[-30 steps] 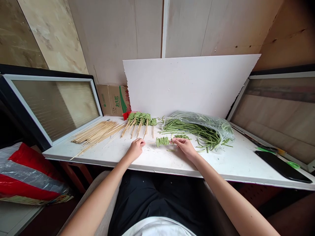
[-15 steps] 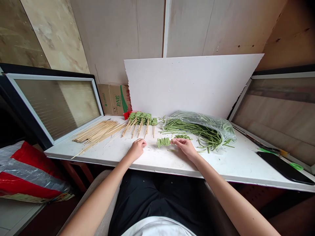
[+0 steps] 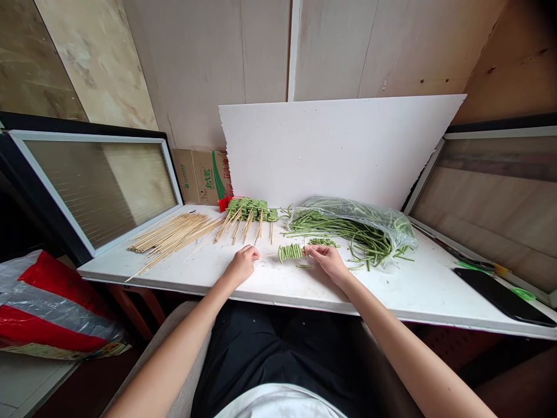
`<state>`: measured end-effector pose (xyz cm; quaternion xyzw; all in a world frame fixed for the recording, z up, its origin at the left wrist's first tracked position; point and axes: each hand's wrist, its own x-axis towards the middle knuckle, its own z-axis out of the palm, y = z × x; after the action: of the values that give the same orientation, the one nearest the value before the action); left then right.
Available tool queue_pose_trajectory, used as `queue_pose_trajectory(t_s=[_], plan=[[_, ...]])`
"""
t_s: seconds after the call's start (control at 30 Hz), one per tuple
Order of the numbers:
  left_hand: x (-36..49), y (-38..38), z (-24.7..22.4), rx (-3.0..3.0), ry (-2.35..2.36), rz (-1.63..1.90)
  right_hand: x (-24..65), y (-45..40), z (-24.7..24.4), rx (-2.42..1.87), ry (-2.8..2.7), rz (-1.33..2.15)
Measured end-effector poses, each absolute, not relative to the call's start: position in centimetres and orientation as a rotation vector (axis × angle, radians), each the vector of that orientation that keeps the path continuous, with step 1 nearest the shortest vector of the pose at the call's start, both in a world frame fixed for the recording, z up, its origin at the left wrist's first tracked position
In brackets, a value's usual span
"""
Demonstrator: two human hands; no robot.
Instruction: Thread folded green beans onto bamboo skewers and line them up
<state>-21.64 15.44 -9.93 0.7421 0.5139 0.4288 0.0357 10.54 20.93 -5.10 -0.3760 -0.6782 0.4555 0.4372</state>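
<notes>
Between my hands a skewer carries a row of short green bean pieces just above the table. My left hand is closed in a pinch at the skewer's left end, clear of the beans. At the right end of the row, my right hand has its fingertips pressed together against the skewer and bean pieces. A small pile of cut bean pieces lies just behind my right hand. Finished-looking bean skewers are stacked behind my left hand, their sticks pointing forward.
Bare wooden skewers lie on the white table at left. Long green beans spill from a clear plastic bag at right. A black phone rests at the far right. A white board stands behind.
</notes>
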Motion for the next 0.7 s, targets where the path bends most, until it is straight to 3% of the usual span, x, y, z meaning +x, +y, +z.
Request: queue_pose_trajectory(t_s=[0.7], plan=[[-21.47, 15.07, -9.87, 2.432, 1.567, 1.396, 10.56, 20.81, -5.18, -0.95, -1.662, 1.203]])
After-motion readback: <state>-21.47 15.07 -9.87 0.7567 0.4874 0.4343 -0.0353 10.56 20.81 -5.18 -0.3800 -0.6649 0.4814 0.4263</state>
